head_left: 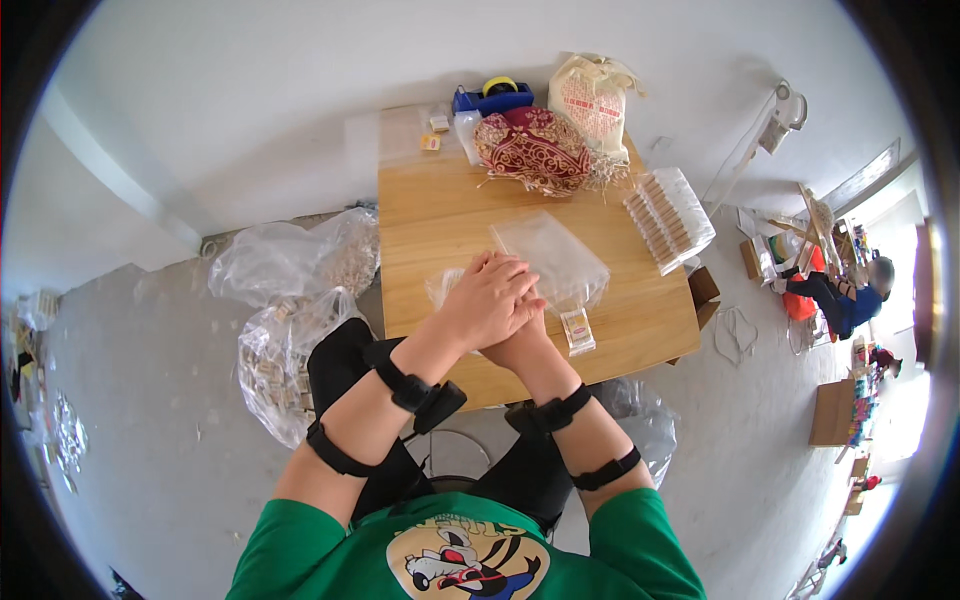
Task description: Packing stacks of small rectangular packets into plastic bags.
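Head view: left hand (488, 298) lies over right hand (517, 345), fingers overlapping, 2 hands above the wooden table (440, 225). Can't tell whether either grips anything; the undersides are hidden. Clear plastic bag (560, 262) lies flat on the table, just beyond and right of the hands. 1 small white-and-yellow packet (578, 332) sits right of the hands, just below the bag. Pack of wooden pieces (668, 220) at the right edge. Far end: maroon patterned cloth (533, 152), cream drawstring bag (590, 105), blue tape dispenser (493, 98).

Green cartoon-print T-shirt (470, 553), black trousers (520, 472) — and black straps (608, 468) ring both forearms (358, 420).
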Available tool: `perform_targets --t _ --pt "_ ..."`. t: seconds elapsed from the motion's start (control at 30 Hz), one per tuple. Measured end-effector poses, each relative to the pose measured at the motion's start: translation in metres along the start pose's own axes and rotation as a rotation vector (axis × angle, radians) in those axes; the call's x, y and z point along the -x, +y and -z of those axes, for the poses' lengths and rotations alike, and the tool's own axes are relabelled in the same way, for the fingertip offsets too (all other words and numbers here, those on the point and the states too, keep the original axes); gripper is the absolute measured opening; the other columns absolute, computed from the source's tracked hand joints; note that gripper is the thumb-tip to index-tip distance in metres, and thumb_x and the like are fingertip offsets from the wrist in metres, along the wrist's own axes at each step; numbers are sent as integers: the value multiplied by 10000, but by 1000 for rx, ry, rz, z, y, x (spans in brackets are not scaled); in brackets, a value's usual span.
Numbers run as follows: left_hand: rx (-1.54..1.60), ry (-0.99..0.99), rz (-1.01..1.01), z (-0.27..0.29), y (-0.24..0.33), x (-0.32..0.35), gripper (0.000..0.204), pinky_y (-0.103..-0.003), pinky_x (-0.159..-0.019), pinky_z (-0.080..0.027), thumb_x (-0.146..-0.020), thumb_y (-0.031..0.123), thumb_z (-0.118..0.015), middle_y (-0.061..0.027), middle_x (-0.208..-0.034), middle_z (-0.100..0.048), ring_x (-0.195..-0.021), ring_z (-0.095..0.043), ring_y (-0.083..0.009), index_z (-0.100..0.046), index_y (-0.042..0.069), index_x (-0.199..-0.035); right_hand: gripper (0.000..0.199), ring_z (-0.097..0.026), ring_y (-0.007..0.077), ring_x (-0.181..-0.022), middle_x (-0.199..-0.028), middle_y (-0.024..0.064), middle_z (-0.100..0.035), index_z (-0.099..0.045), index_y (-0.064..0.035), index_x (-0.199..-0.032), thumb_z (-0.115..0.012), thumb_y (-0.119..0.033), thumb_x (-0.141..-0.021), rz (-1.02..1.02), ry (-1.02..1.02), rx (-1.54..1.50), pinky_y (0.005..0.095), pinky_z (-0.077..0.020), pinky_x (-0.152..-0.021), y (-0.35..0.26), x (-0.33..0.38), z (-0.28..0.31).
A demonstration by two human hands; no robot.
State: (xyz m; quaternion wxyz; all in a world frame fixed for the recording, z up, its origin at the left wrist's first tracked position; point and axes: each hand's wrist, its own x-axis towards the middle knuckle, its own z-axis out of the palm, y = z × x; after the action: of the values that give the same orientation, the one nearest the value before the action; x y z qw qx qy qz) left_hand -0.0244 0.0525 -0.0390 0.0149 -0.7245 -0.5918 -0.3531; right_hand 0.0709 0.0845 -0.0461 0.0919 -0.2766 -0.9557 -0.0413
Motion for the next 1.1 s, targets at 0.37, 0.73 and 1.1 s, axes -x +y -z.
perform_targets --t 0.37,0.73,1.1 --pt "22 133 0 -10 -11 13 238 -478 -930 -353 -858 267 -546 -128 -1042 -541 -970 -476 -301 -578 89 -1013 562 -356 321 -1311 -1383 144 -435 -416 -100 -1370 -507 -354 -877 12 4 -168 450 -269 -1095 -9 2 -22" --pt "614 -47 271 44 -25 18 383 -407 -1044 -379 -854 84 -592 -145 -1305 -533 -1239 -479 -314 -556 57 -1235 541 -449 331 -1256 -1307 166 -515 -470 -79 -1331 -605 -305 -858 82 112 -272 471 -355 -1051 13 -3 12" --pt "203 -157 207 80 -54 48 387 -360 -844 -505 -736 49 -740 -144 -1077 -621 -994 -612 -310 -613 24 -1101 361 -603 334 -972 -1072 147 -597 -592 -22 -1121 -705 -137 -798 -184 56 -789 383 -494 -823 63 37 42"
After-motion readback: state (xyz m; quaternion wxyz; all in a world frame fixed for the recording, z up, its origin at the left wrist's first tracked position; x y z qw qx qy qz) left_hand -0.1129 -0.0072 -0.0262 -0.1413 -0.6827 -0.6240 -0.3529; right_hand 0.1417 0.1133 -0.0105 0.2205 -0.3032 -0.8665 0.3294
